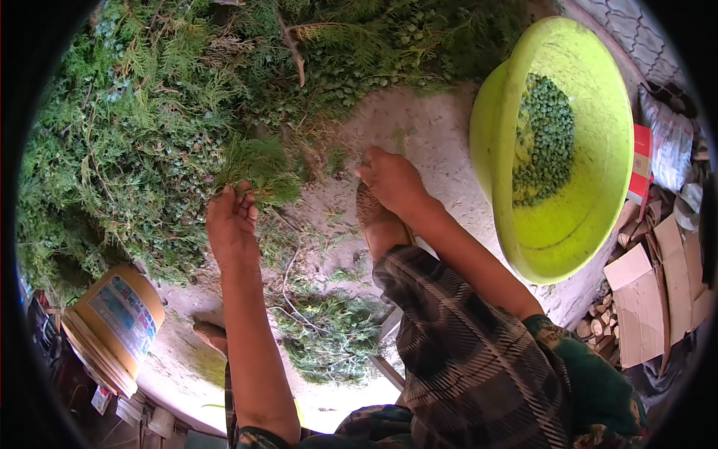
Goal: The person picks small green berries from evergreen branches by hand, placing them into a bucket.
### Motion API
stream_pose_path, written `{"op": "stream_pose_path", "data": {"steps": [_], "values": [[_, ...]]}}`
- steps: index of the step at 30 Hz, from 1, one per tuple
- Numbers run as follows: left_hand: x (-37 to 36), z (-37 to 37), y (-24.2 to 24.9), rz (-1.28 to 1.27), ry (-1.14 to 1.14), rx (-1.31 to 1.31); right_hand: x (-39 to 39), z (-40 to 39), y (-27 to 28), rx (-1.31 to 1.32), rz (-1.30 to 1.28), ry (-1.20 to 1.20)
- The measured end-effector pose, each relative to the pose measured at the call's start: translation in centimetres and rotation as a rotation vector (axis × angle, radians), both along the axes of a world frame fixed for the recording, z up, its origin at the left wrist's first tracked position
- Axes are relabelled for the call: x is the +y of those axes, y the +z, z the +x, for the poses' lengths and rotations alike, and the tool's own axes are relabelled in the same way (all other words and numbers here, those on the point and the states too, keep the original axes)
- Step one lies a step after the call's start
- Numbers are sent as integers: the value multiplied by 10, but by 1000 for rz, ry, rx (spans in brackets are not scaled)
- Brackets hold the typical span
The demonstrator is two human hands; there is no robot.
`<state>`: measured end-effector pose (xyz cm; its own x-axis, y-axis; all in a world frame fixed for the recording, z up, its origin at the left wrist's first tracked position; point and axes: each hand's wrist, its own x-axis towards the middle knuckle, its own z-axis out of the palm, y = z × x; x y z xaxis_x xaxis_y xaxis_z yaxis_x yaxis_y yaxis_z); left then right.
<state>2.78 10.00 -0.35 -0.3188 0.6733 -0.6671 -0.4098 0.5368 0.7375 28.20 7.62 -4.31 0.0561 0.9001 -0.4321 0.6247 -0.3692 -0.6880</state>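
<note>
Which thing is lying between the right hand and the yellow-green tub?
Nothing is lying there: between the right hand and the tub, the head view shows only bare ground.

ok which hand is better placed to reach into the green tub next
Right, I'd judge: the right hand is much nearer the green tub. The left hand is farther off, and seems to hold a leafy sprig beside the branch pile.
</note>
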Motion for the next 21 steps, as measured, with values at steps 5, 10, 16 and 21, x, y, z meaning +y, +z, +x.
{"op": "stream_pose_path", "data": {"steps": [5, 10, 16, 21], "values": [[-2, 2, 2, 0, -31, -8, 15, -14, -5, -362, -139, 315], [-3, 3, 3, -4, -36, -32, 10, -4, 8, -225, -13, 302], [-6, -1, 5, 7, -2, -85, -5, 24, 167, 15, 639, 325], [-9, 3, 16, 9, -6, -73, -7, 137, 194, -1308, 596, 239]]}}
